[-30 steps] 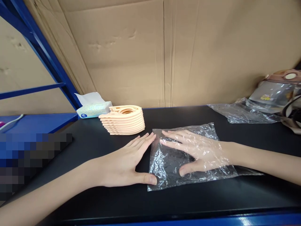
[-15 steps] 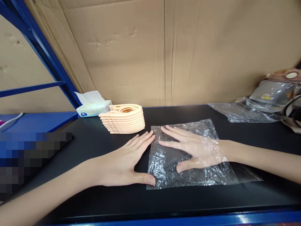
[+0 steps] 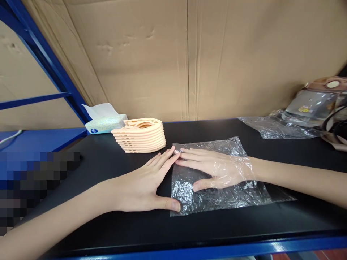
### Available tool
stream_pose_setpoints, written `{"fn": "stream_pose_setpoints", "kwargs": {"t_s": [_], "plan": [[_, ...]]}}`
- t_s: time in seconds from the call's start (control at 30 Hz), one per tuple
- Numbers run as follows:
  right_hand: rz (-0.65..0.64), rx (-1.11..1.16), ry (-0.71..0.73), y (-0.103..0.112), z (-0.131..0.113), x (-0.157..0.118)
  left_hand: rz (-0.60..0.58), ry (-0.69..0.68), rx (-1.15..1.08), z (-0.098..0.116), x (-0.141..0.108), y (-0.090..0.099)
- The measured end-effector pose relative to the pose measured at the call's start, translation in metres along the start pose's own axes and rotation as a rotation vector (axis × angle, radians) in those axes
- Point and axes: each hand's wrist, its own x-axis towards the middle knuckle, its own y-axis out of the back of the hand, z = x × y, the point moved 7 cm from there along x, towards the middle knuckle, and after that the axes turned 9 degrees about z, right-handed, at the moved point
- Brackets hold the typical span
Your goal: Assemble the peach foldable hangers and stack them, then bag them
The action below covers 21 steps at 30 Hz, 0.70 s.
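Observation:
A clear plastic bag point(image 3: 206, 202) lies flat and wrinkled on the black tabletop. My right hand point(image 3: 214, 166) is inside it, under the film, with the fingers stretched toward the bag's left end. My left hand point(image 3: 151, 184) rests at the left edge of the bag, its thumb on the lower left corner and its fingertips by the upper left corner. Both hands lie flat with their fingers out, and neither grips anything. Behind my left hand stands a neat stack of peach-coloured plastic hangers point(image 3: 139, 137), which no hand touches.
A tissue pack point(image 3: 105, 124) sits at the back left beside a blue metal frame point(image 3: 51, 65). Another clear bag point(image 3: 279, 128) lies at the back right, near a see-through bottle with a brown lid point(image 3: 309, 104). Cardboard point(image 3: 141, 61) walls off the back.
My right hand has slid left, deeper into the bag, so its fingertips are now close to my left fingertips. My left hand stays at the bag's left edge.

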Motion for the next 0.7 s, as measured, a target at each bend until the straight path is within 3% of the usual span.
{"fn": "stream_pose_setpoints", "kwargs": {"t_s": [0.27,0.37,0.53,0.7], "plan": [[0.024,0.014,0.037,0.001,-0.003,0.000,0.026,-0.031,-0.065,-0.003,-0.003,-0.001],[0.015,0.021,0.031,0.001,-0.003,0.001,0.045,0.040,-0.186,-0.002,-0.003,0.001],[0.071,0.021,0.067,0.003,-0.008,0.001,0.163,0.287,-0.580,-0.009,0.000,0.008],[0.075,0.016,0.079,0.007,-0.014,-0.002,0.337,0.394,-1.256,-0.012,0.011,0.009]]}}
